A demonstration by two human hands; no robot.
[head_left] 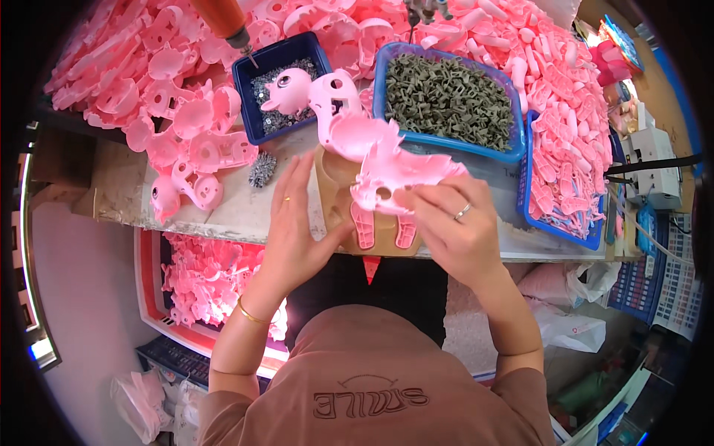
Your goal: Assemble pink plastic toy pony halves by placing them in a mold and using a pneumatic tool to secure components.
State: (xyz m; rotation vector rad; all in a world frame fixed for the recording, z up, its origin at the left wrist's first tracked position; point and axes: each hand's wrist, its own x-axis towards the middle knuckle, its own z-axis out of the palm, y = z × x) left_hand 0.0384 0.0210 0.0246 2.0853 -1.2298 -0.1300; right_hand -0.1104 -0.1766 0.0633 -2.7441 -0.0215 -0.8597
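- Cluttered bench (pixel 238 208), pink parts heaped along its far edge; white wall (pixel 74 245) off to the left.
- Left end: loose half-body (pixel 195 186) close to the near edge.
- Next: navy bin (pixel 262 138) of screws, orange driver (pixel 222 21) hanging above it.
- Left hand (pixel 291 238): holding nothing, fingers extended, thumb at the jig's left edge. Can't tell if it touches. I'd use it to steady the shell's free left side; a one-sided pinch probably lets it twist.
- Jig (pixel 335 215): tan, at the bench's near edge, two pink legs (pixel 363 227) in its near half. I'd keep the shell level and clear of the legs so nothing gets nudged.
- Shell (pixel 405 169): between the hands, over the jig, right of the left hand and apart from it. Contact below hidden.
- Right hand (pixel 461 227): pinching the shell's near-right edge, thumb and fingers. Light grip advised; thin wall likely flexes.
- Far right: clip tub (pixel 461 151), then blue basket (pixel 558 232) at the bench's right end.
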